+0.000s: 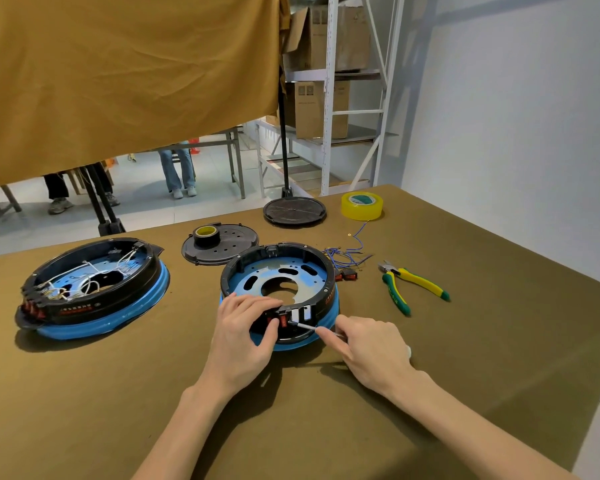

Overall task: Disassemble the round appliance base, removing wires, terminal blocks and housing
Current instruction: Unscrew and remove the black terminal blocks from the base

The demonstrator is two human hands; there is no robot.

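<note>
I see the round black-and-blue appliance base (279,289), stripped of its wires, sitting on the olive-brown cloth table (465,341); I place everything else from it. My left hand (245,336) is curled over its near rim, thumb and fingers pinching the red rocker switch (282,321) set in the black wall. My right hand (371,348), just right of the base's near edge, is closed around a thin metal screwdriver (305,326), forefinger stretched along the shaft, the tip touching the wall beside that switch. Two white empty openings (301,314) show right of the switch.

Left of the base lies a second black-and-blue base (94,292), white wires inside. Behind the base lies a flat black perforated cover plate (222,245) with a small roll of yellow tape (205,234) on it, and farther back a black ribbed disc (294,210) and a larger yellow tape roll (362,205). Right of the base lie loose blue wires (349,256) and green-and-yellow pliers (409,285).
</note>
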